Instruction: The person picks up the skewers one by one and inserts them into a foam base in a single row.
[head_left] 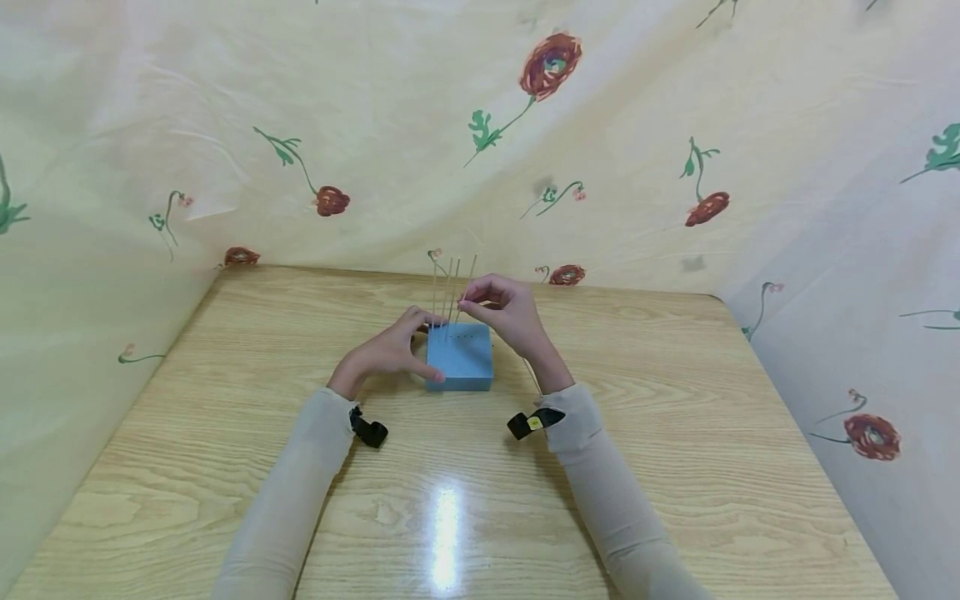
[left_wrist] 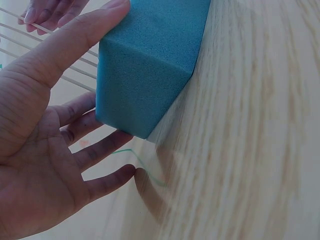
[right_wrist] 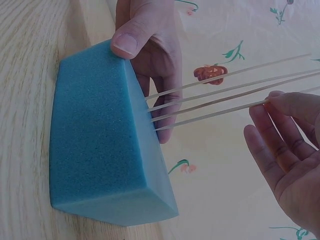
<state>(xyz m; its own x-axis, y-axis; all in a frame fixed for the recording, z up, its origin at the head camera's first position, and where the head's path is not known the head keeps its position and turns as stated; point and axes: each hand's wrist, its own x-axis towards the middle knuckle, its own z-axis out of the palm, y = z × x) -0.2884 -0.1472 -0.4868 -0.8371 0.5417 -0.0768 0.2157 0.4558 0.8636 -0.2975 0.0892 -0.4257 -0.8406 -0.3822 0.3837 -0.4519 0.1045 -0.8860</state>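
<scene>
A blue foam block sits on the table, with several thin wooden sticks standing in a row in its top. My left hand holds the block at its left side, thumb on the near top edge and fingers at the far side; in the left wrist view the ring and little fingers extend past the block. Between thumb and fingertips, my right hand pinches the rightmost stick, whose lower end meets the foam. Small dark dots run along the block's top, right of the sticks.
The block stands on a wood-grain table. A flowered cloth hangs behind it and at both sides. Another thin stick shows beside my right wrist; whether it is held or lying there I cannot tell.
</scene>
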